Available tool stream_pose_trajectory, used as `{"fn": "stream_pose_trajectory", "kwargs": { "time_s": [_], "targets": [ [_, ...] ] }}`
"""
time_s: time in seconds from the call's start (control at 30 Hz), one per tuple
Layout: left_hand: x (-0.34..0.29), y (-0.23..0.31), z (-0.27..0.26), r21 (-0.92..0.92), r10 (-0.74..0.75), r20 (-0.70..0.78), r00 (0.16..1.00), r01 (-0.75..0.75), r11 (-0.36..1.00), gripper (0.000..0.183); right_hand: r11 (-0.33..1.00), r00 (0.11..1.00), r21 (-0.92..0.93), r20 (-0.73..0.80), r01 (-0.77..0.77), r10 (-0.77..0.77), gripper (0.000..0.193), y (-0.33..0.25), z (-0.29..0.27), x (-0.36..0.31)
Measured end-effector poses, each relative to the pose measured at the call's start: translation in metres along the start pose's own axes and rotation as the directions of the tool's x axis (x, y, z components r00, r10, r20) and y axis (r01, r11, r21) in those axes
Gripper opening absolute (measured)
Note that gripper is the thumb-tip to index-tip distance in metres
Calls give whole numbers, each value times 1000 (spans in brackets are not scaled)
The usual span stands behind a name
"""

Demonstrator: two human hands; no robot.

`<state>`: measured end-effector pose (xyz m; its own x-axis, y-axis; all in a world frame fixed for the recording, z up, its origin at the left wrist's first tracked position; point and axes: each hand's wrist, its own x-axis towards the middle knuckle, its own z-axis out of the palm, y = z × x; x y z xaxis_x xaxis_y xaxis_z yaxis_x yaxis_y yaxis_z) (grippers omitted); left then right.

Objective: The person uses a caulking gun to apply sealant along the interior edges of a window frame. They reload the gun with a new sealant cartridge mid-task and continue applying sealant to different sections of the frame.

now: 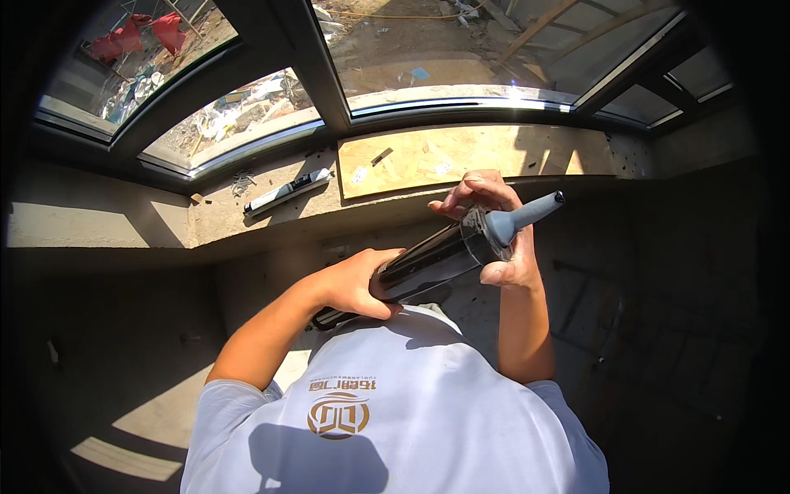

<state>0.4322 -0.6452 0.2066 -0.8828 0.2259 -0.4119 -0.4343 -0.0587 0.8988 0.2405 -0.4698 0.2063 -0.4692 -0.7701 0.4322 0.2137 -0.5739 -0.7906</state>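
Observation:
A black caulking gun (432, 262) with a smooth round barrel lies slantwise across my front. Its grey-blue cone nozzle (527, 216) points up and to the right. My left hand (358, 284) wraps round the rear part of the barrel, thumb underneath. Around the front collar, just behind the nozzle, curls my right hand (514, 247), fingers over the top and thumb below. Whitish smears mark the fingers of that hand. The gun's rear end is mostly hidden by my left hand and my shirt.
On the window sill lie a white-and-black sealant pack (288, 193) and a tan wooden board (469, 160) with a small dark strip (381, 156) on it. Dark-framed windows (325, 78) rise behind the sill. Sunlit rubble (239, 119) shows outside.

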Motion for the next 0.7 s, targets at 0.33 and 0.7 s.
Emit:
{"fn": "stream_pose_trajectory", "kwargs": {
  "time_s": [0.33,0.7],
  "targets": [
    [-147,-93,-88,85,69,-230,971,-50,995,54,872,899,-228,-49,-434,434,107,83,150,36],
    [-237,-155,-105,-81,28,-345,938,-60,995,69,819,813,-4,114,-574,570,107,147,222,56]
  ]
}}
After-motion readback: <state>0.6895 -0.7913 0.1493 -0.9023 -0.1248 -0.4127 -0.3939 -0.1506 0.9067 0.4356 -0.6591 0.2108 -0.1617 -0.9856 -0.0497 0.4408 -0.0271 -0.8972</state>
